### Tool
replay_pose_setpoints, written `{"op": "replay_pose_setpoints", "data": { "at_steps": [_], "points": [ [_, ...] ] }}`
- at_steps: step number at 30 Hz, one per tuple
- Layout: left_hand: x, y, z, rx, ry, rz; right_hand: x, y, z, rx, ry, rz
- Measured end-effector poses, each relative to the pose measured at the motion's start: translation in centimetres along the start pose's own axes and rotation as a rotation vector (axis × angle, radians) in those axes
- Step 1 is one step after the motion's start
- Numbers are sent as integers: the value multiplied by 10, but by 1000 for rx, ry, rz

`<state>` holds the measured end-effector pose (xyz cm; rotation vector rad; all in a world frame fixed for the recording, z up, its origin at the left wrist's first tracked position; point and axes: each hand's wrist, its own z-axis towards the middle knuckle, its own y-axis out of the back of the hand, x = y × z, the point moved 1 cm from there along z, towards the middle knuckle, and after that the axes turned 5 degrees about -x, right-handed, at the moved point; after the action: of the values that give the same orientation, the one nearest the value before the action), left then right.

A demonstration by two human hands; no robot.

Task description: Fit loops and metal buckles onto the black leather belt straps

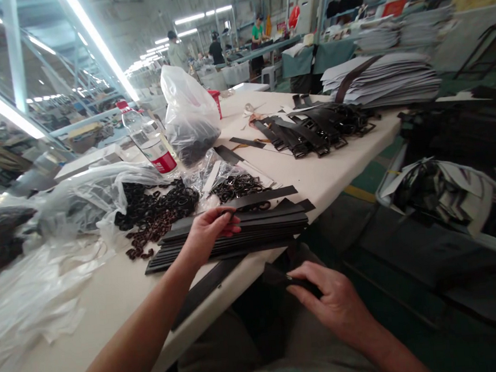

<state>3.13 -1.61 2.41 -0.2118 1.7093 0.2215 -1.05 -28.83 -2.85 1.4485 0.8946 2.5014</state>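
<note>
Head view: right hand (332, 293) pinches black strip (275, 274) at fingertips; left hand (210, 228), dark piece (230, 212).

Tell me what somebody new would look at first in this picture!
Probably the bare hands in the middle: the left hand at a stack of dark strips on the table, the right hand gripping a dark piece beyond the table's near edge. Next might come the red-capped bottle beside a bulging plastic bag, then the bright ceiling lights slanting across the upper left.
</note>
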Motion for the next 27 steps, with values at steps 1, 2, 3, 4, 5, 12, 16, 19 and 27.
{"op": "replay_pose_setpoints", "data": {
  "at_steps": [1,2,3,4,5,12,16,19,27],
  "points": [
    [4,-1,-16,22,42,-57,8,-1,6,-19,44,7],
    [8,-2,-31,30,67,-97,15,-3,12,-37,83,12],
    [12,-3,-44,33,82,-128,22,-5,17,-51,117,18],
    [16,-4,-55,30,87,-146,29,-7,20,-60,142,24],
    [19,-6,-64,26,82,-148,34,-10,23,-61,163,29],
    [23,-14,-91,49,-45,19,49,-19,28,-33,216,-36],
    [25,-15,-96,113,10,-68,44,-17,27,-35,172,-81],
    [30,-16,-97,107,110,-205,41,-15,26,-44,180,-95],
    [38,-19,-99,71,232,-405,36,-15,23,-206,228,-263]
  ]
}}
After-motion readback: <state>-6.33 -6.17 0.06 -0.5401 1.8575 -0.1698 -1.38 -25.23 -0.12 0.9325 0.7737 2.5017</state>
